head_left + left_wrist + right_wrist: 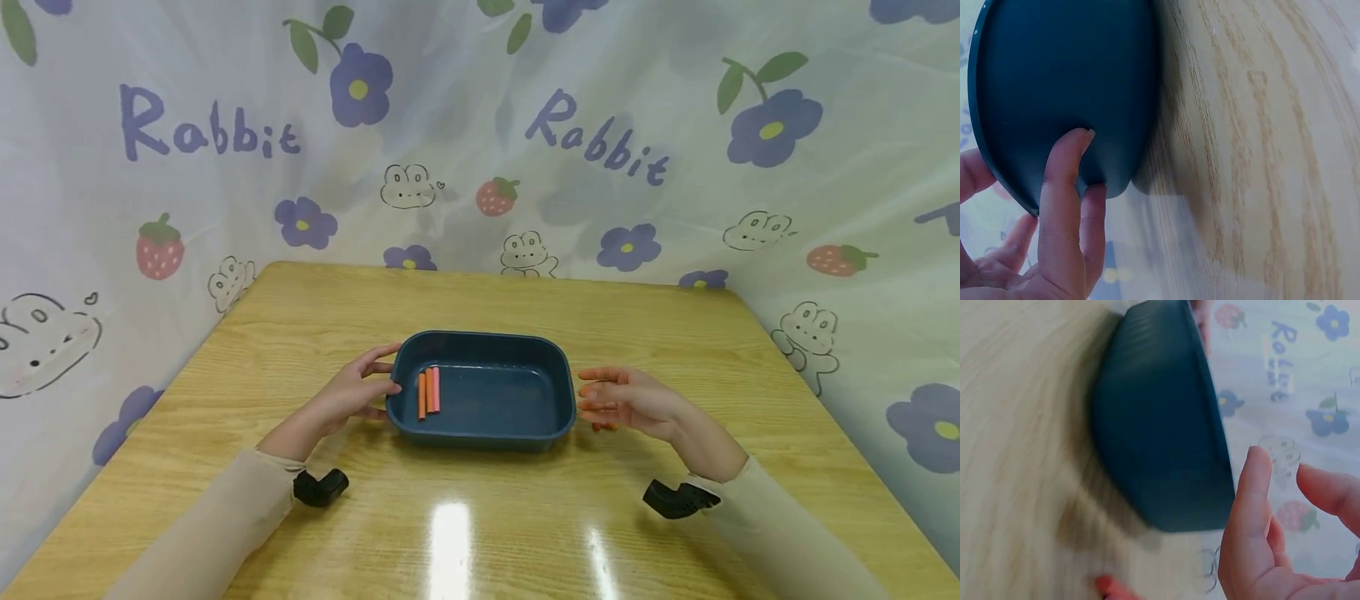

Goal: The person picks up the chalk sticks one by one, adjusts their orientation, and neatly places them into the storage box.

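Observation:
A dark blue rectangular tub (483,437) with rounded corners stands on the wooden table. Inside, at its left end, three short chalk-like sticks lie side by side: two orange sticks (425,396) and one pink stick (436,390). My left hand (352,392) holds the tub's left end, thumb at the rim and fingertips against the outer wall (1079,75). Just off the right end, my right hand (637,404) reaches toward the tub with fingers extended and nothing in them. Below that hand, small red-orange pieces (604,427) lie on the table, partly covered by it.
The wooden table (300,312) extends around the tub on all sides. Behind it and along both sides hangs a white curtain (450,100) printed with rabbits, flowers and strawberries. A black wrist camera (321,487) sits on the left sleeve, another black camera (678,500) on the right.

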Motion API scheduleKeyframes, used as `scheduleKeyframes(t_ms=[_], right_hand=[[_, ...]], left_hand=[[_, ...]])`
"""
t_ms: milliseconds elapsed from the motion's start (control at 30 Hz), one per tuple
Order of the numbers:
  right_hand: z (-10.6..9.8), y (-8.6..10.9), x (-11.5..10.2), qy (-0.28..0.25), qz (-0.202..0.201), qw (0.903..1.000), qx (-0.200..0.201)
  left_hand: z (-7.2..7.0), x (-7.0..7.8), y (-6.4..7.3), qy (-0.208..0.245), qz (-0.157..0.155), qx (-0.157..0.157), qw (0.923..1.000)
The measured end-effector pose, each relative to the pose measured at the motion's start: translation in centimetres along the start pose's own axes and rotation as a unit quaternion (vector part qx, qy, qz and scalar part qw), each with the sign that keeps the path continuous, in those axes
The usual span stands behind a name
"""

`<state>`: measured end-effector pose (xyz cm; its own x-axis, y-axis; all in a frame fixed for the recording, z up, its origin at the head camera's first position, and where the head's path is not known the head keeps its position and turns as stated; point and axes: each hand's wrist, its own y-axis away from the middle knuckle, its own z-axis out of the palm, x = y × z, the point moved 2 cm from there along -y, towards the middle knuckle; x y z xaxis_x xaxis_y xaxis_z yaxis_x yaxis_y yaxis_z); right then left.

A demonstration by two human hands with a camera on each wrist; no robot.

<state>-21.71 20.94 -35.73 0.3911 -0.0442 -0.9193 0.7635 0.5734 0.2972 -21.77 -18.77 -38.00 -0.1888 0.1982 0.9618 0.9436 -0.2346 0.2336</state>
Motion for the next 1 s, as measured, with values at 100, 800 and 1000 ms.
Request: scheduleKeyframes(t_ms=[100,800,1000], right_hand=[[-0.9,0.4,0.6,0.005,-0.002,0.9999,0.010],[-5.1,0.6,2.9,0.146,0.012,0.9758,0.162],[-5.2,-0.1,3.3,0.161,0.022,0.9705,0.178]], left_hand=[[-0.1,0.0,0.1,-0.001,0.000,0.000,1.0000],[-0.2,0.3,0.3,-0.007,-0.005,0.001,1.0000],[-0.1,0.3,0.3,-0.007,-0.003,0.000,1.0000]])
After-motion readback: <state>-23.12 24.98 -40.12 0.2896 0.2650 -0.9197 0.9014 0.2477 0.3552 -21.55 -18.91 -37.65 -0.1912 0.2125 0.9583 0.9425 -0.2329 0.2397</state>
